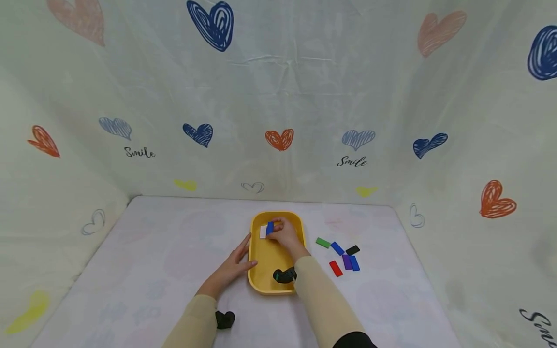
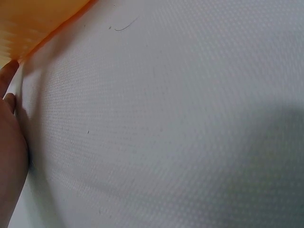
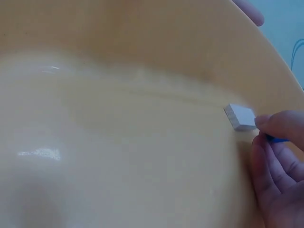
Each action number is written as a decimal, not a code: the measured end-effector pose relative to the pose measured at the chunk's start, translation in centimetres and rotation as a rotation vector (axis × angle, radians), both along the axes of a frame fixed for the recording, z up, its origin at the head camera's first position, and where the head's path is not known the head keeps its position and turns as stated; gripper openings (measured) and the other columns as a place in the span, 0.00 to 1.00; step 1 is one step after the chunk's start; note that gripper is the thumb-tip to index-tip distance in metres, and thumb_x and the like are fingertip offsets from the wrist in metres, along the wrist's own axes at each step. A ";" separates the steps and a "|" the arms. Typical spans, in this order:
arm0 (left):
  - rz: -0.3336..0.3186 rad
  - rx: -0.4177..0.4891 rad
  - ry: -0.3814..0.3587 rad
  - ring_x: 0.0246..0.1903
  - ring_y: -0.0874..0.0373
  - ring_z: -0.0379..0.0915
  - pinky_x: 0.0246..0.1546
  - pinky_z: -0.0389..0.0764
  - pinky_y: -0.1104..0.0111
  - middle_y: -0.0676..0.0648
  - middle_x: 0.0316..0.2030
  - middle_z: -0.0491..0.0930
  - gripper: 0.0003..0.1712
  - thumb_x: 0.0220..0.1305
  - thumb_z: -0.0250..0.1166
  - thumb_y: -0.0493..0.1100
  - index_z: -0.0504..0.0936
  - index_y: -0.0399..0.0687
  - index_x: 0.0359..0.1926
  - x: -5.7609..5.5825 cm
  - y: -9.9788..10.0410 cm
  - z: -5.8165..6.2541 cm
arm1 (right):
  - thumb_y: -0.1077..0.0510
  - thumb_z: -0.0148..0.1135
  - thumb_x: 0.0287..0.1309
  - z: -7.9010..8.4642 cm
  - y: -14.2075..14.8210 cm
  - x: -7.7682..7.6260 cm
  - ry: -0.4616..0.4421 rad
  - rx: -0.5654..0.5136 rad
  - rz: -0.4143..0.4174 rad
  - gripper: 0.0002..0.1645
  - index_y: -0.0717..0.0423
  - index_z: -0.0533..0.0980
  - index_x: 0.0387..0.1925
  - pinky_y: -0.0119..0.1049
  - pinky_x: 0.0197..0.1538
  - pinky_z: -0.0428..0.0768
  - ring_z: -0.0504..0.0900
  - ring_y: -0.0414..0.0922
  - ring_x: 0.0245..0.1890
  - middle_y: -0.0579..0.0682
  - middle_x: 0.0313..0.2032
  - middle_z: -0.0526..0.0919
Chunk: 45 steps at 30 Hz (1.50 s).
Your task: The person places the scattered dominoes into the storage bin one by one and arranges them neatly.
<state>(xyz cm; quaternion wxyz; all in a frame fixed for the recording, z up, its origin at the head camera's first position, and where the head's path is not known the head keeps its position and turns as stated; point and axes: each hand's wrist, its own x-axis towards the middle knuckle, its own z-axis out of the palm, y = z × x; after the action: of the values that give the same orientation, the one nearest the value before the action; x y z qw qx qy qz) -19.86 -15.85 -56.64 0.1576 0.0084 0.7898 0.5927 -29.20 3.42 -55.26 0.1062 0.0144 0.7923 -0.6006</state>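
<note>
A yellow tray point(image 1: 263, 263) stands on the table. Inside it, near its far left corner, lies a white rectangular block point(image 1: 263, 232), also visible in the right wrist view point(image 3: 241, 117). My right hand point(image 1: 285, 235) reaches into the tray and pinches a blue block point(image 1: 270, 227) between thumb and fingers, right beside the white one. In the right wrist view most of the blue block point(image 3: 276, 139) is hidden by the fingers. My left hand point(image 1: 229, 271) rests against the tray's left side, fingers extended and touching the rim.
Right of the tray lie loose blocks: a green one point(image 1: 323, 242), a black one point(image 1: 353, 250), a purple one point(image 1: 346, 262), a red one point(image 1: 336, 268) and two blue ones point(image 1: 337, 248). A white curtain point(image 1: 287, 106) printed with hearts hangs around the table.
</note>
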 end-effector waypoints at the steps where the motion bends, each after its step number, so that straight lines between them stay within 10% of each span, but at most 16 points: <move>1: -0.001 0.004 0.003 0.73 0.43 0.45 0.67 0.41 0.39 0.41 0.71 0.60 0.50 0.60 0.68 0.53 0.50 0.71 0.76 0.0 0.0 0.0 | 0.71 0.73 0.47 0.0 0.1 0.0 0.003 0.008 0.003 0.30 0.60 0.73 0.53 0.38 0.39 0.82 0.76 0.47 0.32 0.54 0.34 0.77; 45: 0.003 -0.038 0.000 0.74 0.42 0.39 0.66 0.39 0.36 0.43 0.71 0.61 0.50 0.60 0.68 0.54 0.49 0.73 0.76 -0.1 0.1 0.0 | 0.72 0.72 0.47 -1.4 0.3 -0.8 0.038 0.103 0.064 0.29 0.68 0.75 0.54 0.28 0.25 0.73 0.70 0.40 0.20 0.49 0.25 0.72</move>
<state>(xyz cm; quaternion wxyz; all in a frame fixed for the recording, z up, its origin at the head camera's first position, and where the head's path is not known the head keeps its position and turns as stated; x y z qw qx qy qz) -20.00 -15.73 -56.68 0.1569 0.0039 0.8010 0.5778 -30.02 3.73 -56.62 0.1093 -0.0169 0.8242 -0.5554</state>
